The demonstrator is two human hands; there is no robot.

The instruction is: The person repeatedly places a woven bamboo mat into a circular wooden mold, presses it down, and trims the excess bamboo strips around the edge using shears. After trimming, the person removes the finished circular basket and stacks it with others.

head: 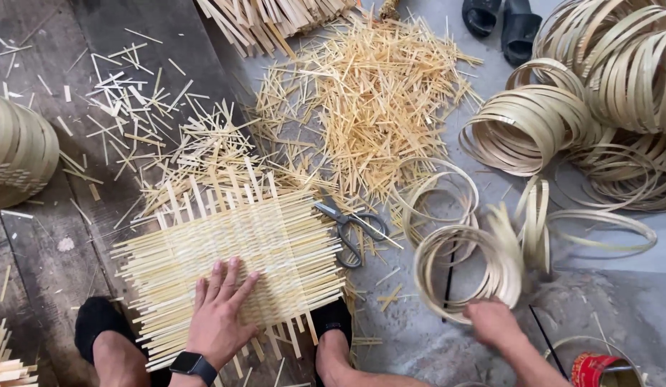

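Pressing flat on the square mat of pale woven bamboo strips point(232, 261), the left hand point(220, 315) has its fingers spread open, palm down, a dark smartwatch point(193, 365) on that wrist. The mat lies on the floor between two feet in black socks. The right hand point(494, 324) is at the near edge of a pale bamboo strip hoop point(465, 272); can't tell if its curled fingers actually pinch it. Grey metal scissors point(349, 229) lie just beside the mat's right edge. Behind is a big pile of short bamboo offcuts point(376, 93), and stacked hoops point(605, 93) sit at right.
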